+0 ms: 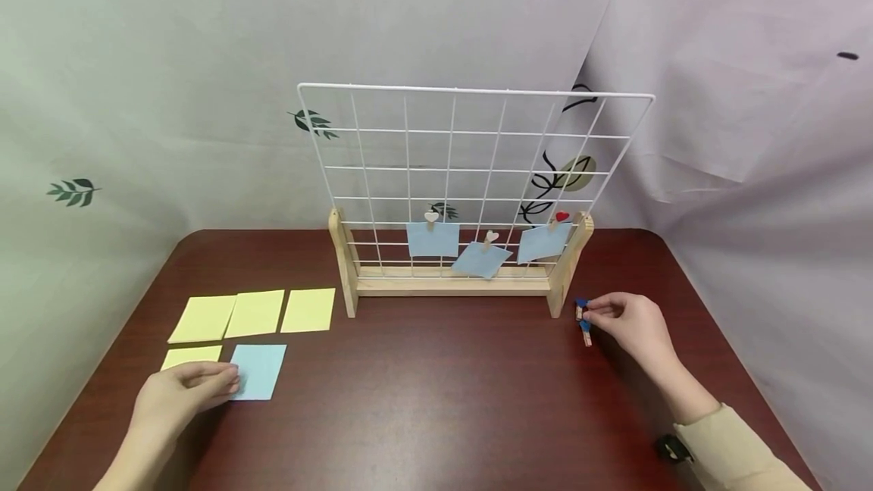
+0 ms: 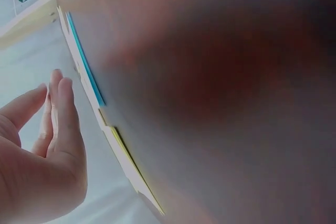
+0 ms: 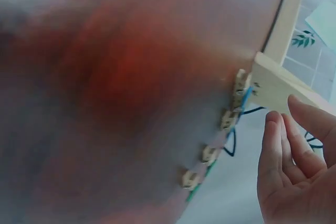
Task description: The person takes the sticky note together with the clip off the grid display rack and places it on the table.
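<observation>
In the head view my left hand [image 1: 180, 396] is over the left side of the table, its fingertips overlapping the edge of a blue sticky note [image 1: 259, 372]. The left wrist view shows those fingers apart from the note, with nothing between thumb and fingers. My right hand [image 1: 634, 324] hovers at the right beside small wooden clothespins with blue tops [image 1: 586, 333]. In the right wrist view several clothespins [image 3: 209, 155] lie in a row, some blue and some green, and the fingers of that hand are loosely bent with nothing between them.
A white wire grid [image 1: 470, 131] stands in a wooden base [image 1: 450, 286] at the back. Three blue notes [image 1: 436, 242] hang on it from heart-topped clothespins. Yellow sticky notes [image 1: 308, 311] lie at the left on the dark red table [image 1: 436, 400]. A patterned cloth [image 1: 204, 59] hangs behind.
</observation>
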The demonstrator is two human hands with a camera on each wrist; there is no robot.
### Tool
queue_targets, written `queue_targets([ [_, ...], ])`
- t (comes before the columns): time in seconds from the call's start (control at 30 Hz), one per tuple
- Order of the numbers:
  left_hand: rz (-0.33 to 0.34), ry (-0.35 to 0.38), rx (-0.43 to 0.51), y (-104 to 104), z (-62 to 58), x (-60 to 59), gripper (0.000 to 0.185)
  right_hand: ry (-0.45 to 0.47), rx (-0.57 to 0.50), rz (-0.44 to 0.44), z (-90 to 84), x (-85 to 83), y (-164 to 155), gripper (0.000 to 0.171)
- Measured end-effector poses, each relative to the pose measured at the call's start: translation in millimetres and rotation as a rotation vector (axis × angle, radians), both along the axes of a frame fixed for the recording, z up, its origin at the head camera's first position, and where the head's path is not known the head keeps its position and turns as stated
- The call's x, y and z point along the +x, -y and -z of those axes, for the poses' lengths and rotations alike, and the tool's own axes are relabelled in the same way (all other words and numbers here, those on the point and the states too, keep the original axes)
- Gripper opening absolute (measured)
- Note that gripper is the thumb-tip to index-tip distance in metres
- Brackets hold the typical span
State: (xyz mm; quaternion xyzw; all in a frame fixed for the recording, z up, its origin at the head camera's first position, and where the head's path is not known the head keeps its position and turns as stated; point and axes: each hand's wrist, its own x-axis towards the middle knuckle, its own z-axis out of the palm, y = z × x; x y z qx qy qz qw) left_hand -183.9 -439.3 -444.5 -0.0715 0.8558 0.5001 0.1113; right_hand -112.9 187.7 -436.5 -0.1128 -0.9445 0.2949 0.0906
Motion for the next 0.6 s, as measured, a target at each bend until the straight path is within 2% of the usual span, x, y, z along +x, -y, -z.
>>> queue_targets([
  [0.4, 0.063, 0.056, 0.009, -41, -8.6, -17.4, 0.039, -0.061, -0.03, -0.065, -25.4, -12.7, 22, 0.017],
  [0.6, 0.111, 0.032, 0.053, -61, -10.4, -24.1, 0.038, -0.07, -0.085, -0.095, -36.9, -21.4, 39, 0.017],
])
